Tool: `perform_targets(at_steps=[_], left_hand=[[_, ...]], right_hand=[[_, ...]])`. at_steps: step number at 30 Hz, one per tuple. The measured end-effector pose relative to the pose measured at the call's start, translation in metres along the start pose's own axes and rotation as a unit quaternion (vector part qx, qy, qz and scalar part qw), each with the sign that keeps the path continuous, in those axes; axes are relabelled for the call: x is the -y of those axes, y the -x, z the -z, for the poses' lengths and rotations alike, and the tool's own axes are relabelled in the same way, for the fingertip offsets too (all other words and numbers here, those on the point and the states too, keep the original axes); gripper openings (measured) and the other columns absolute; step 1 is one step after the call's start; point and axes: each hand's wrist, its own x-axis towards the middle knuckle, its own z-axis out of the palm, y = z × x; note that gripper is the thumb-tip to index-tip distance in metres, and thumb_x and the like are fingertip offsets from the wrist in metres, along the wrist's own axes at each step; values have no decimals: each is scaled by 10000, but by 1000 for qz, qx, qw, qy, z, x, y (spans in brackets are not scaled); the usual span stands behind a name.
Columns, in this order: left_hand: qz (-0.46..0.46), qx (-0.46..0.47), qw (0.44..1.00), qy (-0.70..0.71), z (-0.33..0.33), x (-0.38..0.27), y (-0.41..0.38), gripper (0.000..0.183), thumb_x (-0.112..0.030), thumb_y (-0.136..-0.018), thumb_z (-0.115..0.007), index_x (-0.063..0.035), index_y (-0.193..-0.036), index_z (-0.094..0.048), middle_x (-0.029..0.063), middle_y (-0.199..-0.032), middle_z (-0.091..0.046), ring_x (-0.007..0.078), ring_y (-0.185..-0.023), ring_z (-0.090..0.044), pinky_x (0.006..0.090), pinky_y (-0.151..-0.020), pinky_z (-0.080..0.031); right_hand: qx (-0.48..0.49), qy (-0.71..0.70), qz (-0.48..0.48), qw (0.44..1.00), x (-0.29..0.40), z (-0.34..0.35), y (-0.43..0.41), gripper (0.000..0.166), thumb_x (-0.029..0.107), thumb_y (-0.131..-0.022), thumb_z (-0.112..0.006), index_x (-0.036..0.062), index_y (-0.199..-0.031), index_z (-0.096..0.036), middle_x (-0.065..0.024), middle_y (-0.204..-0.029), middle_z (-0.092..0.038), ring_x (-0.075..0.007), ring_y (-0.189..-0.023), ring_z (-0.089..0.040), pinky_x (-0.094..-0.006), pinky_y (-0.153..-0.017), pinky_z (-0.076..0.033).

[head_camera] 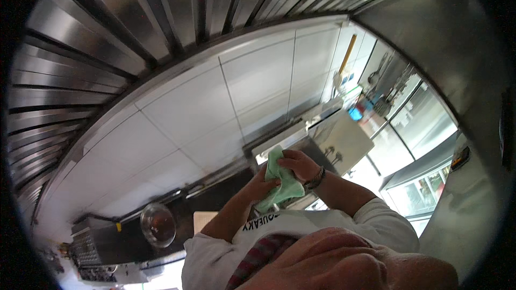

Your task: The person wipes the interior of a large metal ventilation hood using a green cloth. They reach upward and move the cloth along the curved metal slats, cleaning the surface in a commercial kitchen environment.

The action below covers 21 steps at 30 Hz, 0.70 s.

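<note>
A pale green cloth [285,179] is bunched between my two hands in front of my chest. My left hand [260,187] grips its lower left side, thumb lying over the fabric. My right hand [300,164], with a dark bracelet at the wrist, has hold of its upper right part. Folds of the cloth hang down between the wrists. Behind the hands is a dark, metal-edged cooking surface [296,149], partly covered by them.
A clear bowl with reddish-brown contents [158,225] stands on the dark counter [117,235] at left, near a beige board [203,220]. Rightward are a flat pale panel [342,141], hanging kitchen utensils [381,104] and a glass-fronted cabinet [423,193]. Metal hood slats [169,4] arch overhead.
</note>
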Motion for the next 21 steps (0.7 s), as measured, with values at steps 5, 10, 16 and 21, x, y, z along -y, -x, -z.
perform_targets(at_steps=[5,10,16,21], left_hand=[[-127,35,989,-70,24,-25,-43,594,-135,-763,-612,-85,-1261,-291,80,-1144,-423,194,-1083,-387,343,-881,-367],[-327,-433,688,-482,140,-104,-51,620,-190,-750,-602,-31,-1261,-289,179,-1301,-269,316,-1216,-233,384,-1003,-214],[-147,-622,393,-661,200,-241,-8,569,-185,-779,-513,-26,-1267,-268,189,-1302,-255,359,-1169,-303,437,-952,-278],[-137,-594,339,-716,233,-240,7,512,-157,-759,-515,-37,-1220,-329,154,-1248,-337,337,-1134,-352,437,-917,-320]], right_hand=[[-30,-51,199,978,62,11,6,248,174,-810,-508,4,-989,-523,-84,-963,-567,-173,-907,-519,-295,-786,-422],[-151,110,416,890,188,21,17,392,218,-810,-488,-13,-1122,-437,-87,-1097,-499,-192,-1021,-454,-335,-906,-325],[-256,359,650,619,336,8,50,382,279,-839,-475,27,-1121,-425,-108,-1095,-483,-219,-1006,-459,-360,-867,-367],[-135,332,748,558,417,-109,79,355,269,-834,-465,7,-1073,-449,-168,-1061,-454,-287,-1021,-429,-427,-864,-350]])
